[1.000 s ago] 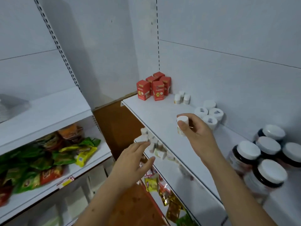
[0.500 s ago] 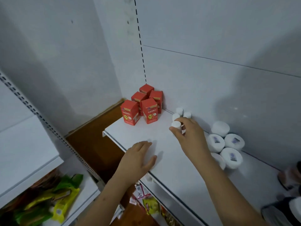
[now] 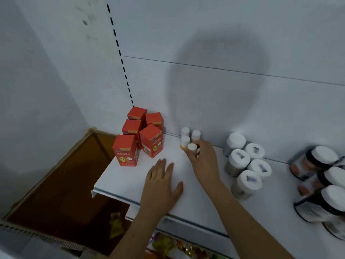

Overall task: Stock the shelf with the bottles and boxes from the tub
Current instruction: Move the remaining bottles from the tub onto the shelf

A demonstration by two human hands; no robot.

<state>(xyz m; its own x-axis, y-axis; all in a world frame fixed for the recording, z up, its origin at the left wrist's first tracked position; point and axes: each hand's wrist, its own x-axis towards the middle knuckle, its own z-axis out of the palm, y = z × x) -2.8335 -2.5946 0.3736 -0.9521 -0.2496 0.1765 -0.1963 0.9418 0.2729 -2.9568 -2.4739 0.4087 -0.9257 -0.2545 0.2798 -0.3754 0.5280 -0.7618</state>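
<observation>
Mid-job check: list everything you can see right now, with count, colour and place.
Shelf: one, white, running across the frame.
Boxes: five, red, upright at the shelf's back left corner.
Small bottles: four, white caps, clustered right of the boxes.
Medium bottles: five, white lids, further right.
Large jars: at least three, dark with white lids, far right, blurred.
Snack packets: several, yellow-green, lower shelf.
Left hand: flat on the shelf.
Right hand: grips the nearest small bottle.

White back panel (image 3: 224,43) with a horizontal seam and a dashed slot strip (image 3: 119,51) (running vertically); a round shadow (image 3: 218,79) falls on it. Brown board (image 3: 61,176) at lower left.
</observation>
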